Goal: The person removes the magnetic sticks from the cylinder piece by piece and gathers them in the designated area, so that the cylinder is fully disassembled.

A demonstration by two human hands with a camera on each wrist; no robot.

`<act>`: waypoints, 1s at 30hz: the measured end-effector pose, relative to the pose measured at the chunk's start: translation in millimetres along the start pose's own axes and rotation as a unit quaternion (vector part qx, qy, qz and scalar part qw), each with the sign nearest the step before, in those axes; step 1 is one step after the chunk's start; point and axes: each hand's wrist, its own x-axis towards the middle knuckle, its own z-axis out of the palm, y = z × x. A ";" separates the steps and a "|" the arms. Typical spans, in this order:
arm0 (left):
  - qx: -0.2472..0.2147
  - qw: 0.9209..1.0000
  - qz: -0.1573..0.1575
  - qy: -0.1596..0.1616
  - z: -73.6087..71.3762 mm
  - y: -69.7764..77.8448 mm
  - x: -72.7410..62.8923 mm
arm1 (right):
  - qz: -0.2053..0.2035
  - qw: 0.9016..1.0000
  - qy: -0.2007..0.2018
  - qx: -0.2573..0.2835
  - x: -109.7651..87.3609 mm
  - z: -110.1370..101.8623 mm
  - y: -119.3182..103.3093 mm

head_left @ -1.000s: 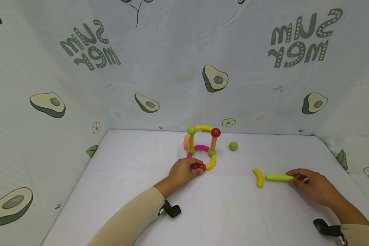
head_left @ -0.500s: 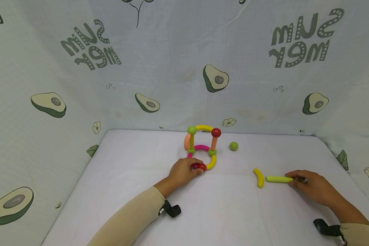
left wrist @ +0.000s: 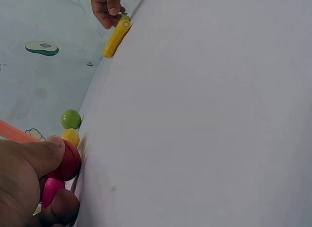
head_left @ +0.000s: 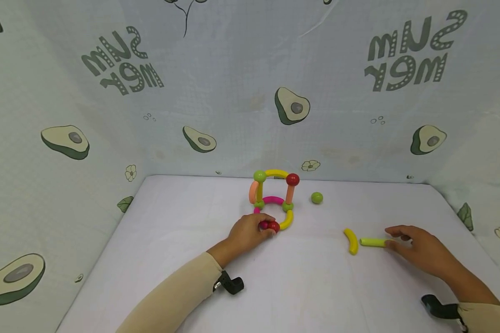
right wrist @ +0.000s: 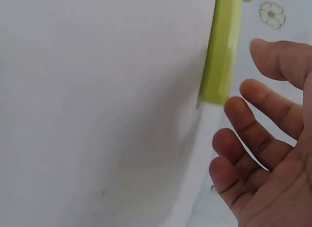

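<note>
My left hand [head_left: 250, 235] pinches a red ball [head_left: 273, 226] at the near corner of a frame of magnetic balls and sticks. In the left wrist view the thumb presses that red ball [left wrist: 71, 161], with a magenta stick [left wrist: 51, 192] below it. The frame's upright part has a yellow curved stick [head_left: 277, 173] on top, between a light green ball [head_left: 259, 176] and a second red ball [head_left: 292, 179]. On the right, a lime green straight stick [head_left: 372, 242] lies on the table. My right hand [right wrist: 278, 139] is beside its end, thumb and fingers apart, holding nothing.
A yellow curved stick [head_left: 351, 241] lies just left of the lime stick. A loose green ball [head_left: 316, 198] sits right of the frame. The white table [head_left: 308, 291] meets a patterned cloth backdrop [head_left: 241, 92] at its back edge.
My right hand has let go of the lime green stick, and its thumb and fingers have parted. The left hand and the frame have stayed in place.
</note>
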 end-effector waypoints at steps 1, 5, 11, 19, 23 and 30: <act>0.002 1.000 0.001 -0.002 -0.2 -0.3 -0.1 | 0.000 1.000 0.003 0.000 0.7 -0.2 -5.1; 0.004 1.000 0.007 -0.009 -2.4 -0.8 -1.7 | -0.016 0.999 0.025 0.015 4.4 2.9 -26.9; -0.004 0.999 0.051 -0.012 -7.3 -2.4 -7.0 | -0.047 0.997 0.042 0.036 11.9 10.7 -61.3; -0.025 0.994 0.100 -0.027 -16.0 -10.3 -19.4 | -0.050 0.997 0.029 0.055 19.8 26.5 -101.8; -0.030 0.996 0.075 -0.046 -23.4 -17.7 -23.1 | -0.053 0.996 0.028 0.074 24.6 39.0 -118.5; 0.030 0.998 0.062 -0.007 -34.0 -31.7 -17.3 | -0.060 0.995 0.014 0.083 36.3 59.3 -140.1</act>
